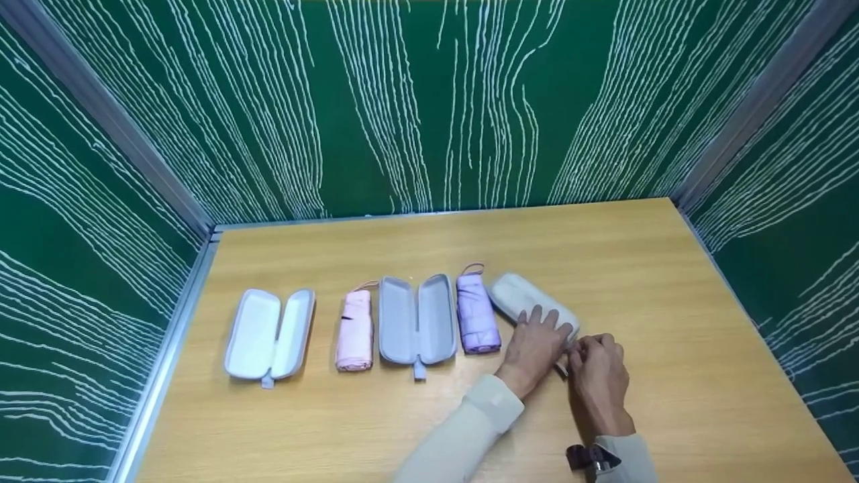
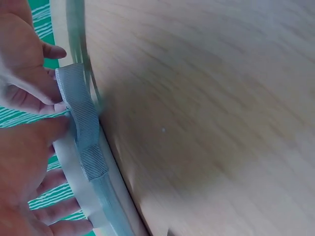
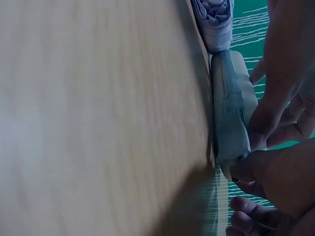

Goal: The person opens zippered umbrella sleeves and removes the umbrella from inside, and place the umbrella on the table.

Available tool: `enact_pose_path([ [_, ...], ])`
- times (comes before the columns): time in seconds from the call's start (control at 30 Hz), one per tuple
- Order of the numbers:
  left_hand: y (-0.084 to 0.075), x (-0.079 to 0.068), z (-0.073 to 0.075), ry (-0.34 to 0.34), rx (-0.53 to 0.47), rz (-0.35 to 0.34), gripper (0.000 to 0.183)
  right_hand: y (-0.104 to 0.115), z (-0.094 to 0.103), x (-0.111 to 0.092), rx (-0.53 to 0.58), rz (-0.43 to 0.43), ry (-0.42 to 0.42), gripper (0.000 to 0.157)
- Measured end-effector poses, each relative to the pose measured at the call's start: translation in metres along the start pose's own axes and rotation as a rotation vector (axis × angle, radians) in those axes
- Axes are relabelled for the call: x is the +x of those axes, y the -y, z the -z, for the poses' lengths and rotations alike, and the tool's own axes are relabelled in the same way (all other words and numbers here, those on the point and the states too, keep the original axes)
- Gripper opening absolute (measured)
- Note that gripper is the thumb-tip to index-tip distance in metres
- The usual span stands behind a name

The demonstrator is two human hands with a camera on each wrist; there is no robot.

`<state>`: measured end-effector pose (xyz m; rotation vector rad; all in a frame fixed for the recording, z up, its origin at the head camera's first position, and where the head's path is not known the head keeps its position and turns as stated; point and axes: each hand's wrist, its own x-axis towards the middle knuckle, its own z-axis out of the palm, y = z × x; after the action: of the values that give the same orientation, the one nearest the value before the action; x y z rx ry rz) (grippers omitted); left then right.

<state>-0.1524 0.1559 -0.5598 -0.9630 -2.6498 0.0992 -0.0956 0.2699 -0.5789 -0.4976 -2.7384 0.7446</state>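
Observation:
A closed pale grey zip case (image 1: pixel 533 295) lies at a slant on the table, right of a purple folded umbrella (image 1: pixel 478 314). My left hand (image 1: pixel 537 342) rests on its near end, fingers spread over the lid, with the thumb (image 2: pixel 51 129) at the side by the ribbed fabric tab (image 2: pixel 83 115). At the near right corner my right hand (image 1: pixel 599 376) pinches a small dark zipper pull (image 3: pixel 235 180), mostly hidden by the fingertips. The zipper band (image 3: pixel 229 78) runs along the case's side.
Left of the purple umbrella stands an open grey case (image 1: pixel 399 322). Beyond it lie a pink folded umbrella (image 1: pixel 354 335) and an open white-lined case (image 1: pixel 254 335). Green panels with white lines (image 1: pixel 429 100) border the wooden table (image 1: pixel 335 436).

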Motion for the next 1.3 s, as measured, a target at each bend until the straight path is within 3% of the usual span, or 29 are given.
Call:
enact_pose_path([
  [0.1,0.000,0.000,-0.002,-0.021,0.004,-0.008,0.020,-0.003,0.002,0.003,-0.005,0.004,0.016,0.010],
  [0.37,0.000,0.000,-0.005,-0.019,0.064,0.008,0.042,-0.010,0.001,0.006,0.006,0.148,0.000,0.009],
  [0.6,-0.003,0.001,-0.003,-0.078,0.075,0.043,0.030,-0.012,0.002,0.003,0.003,0.162,0.033,0.008],
  [0.97,-0.005,-0.003,-0.002,0.061,0.029,-0.037,0.032,-0.019,0.010,0.009,-0.014,0.114,0.023,0.006],
  [1.1,-0.003,-0.004,-0.004,0.069,0.012,-0.054,0.033,-0.020,0.011,0.011,-0.005,0.118,0.018,0.007],
  [1.3,-0.001,-0.005,-0.006,0.027,0.033,-0.067,0.035,-0.024,0.012,0.015,-0.002,0.240,-0.033,0.005],
])
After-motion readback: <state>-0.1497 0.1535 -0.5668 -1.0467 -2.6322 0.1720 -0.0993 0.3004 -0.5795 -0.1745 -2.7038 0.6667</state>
